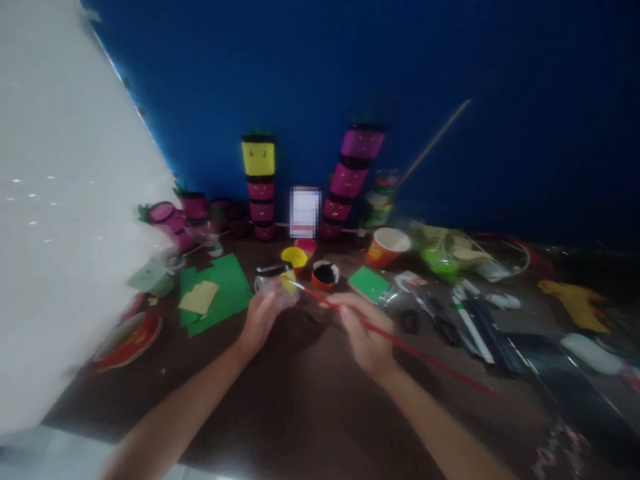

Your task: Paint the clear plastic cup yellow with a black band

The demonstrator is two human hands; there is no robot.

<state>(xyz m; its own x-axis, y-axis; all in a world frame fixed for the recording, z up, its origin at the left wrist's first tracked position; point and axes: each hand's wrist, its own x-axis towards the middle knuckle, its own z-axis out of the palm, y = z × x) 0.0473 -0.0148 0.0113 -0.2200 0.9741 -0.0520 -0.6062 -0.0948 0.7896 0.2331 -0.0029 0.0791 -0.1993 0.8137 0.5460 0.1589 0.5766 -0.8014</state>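
My left hand [261,319] is closed around a small clear cup [267,279] with a black band at its rim and yellow paint on its right side. In my right hand [364,330] is a long red paintbrush [400,343], its handle slanting down to the right. The brush tip meets or nearly meets the yellow patch on the cup; blur hides which. Just behind stand a yellow paint pot [294,258] and a small cup of black paint [325,274]. A pink pot [305,248] sits behind the yellow one.
Painted stacks, one with a yellow top [259,159] and one magenta [349,179], stand by the blue wall. Green paper [220,300] and a red paper cup [129,339] lie left. To the right are an orange-red paper cup [387,247], green card [370,285], pens and a dark phone-like slab [575,383].
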